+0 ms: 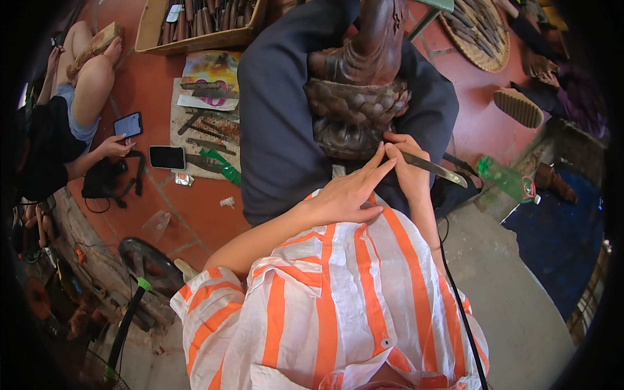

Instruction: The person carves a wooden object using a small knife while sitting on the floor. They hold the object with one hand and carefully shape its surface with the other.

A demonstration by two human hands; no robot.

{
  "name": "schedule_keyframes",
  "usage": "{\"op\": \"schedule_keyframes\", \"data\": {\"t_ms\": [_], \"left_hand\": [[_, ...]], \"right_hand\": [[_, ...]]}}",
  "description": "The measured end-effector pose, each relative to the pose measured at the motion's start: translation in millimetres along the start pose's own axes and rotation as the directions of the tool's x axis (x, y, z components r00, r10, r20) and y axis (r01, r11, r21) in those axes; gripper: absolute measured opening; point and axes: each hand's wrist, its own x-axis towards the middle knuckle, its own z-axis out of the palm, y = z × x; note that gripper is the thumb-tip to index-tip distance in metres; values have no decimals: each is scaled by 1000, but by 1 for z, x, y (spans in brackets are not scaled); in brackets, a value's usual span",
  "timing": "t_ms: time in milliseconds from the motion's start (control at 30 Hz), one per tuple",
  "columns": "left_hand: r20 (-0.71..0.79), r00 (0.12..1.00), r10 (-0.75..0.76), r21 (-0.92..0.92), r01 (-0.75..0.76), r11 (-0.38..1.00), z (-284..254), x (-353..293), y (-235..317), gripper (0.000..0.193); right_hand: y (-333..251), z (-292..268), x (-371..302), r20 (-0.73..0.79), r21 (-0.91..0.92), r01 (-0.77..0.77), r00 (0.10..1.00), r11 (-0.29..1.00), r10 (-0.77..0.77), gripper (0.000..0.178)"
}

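Between my knees stands a dark brown carved wooden statue [357,107], its lower part covered in rounded, overlapping petal or scale shapes. My right hand [411,170] is close in front of its base, closed round a narrow metal knife [434,170]. The blade points away to the right, and the rest of the knife is hidden in my fingers. Alongside, my left hand [348,194] has its fingers stretched out, their tips at the right hand's fingers by the knife. The left thumb lies apart, near my striped shirt [351,279].
Left of my leg, flat tools [211,123] lie on a mat beside green tape [224,168] and a black phone [167,157]. A box of chisels [195,49] stands beyond. Another person's hand [116,147] holds a phone. To the right are a round basket [504,55] and a green bottle [507,181].
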Motion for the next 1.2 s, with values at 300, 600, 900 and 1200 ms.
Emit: {"op": "schedule_keyframes", "data": {"t_ms": [300, 600, 900, 1200], "left_hand": [[85, 993, -83, 15, 82, 996, -1, -9, 5, 99], [-14, 1000, -11, -50, 10, 999, 1, -19, -1, 104], [92, 991, -97, -71, 103, 992, -4, -13, 5, 101], [75, 995, -69, -62, 73, 995, -3, -10, 2, 101]], "right_hand": [[-1, 7, -17, -68, -79, 72, 995, 994, -77, 13], [-1, 35, -24, -163, -267, 114, 973, 957, -161, 14], [6, 32, -23, -186, -148, 122, 971, 981, -149, 12], [5, 29, -21, -189, -126, 72, 977, 989, -96, 14]]}}
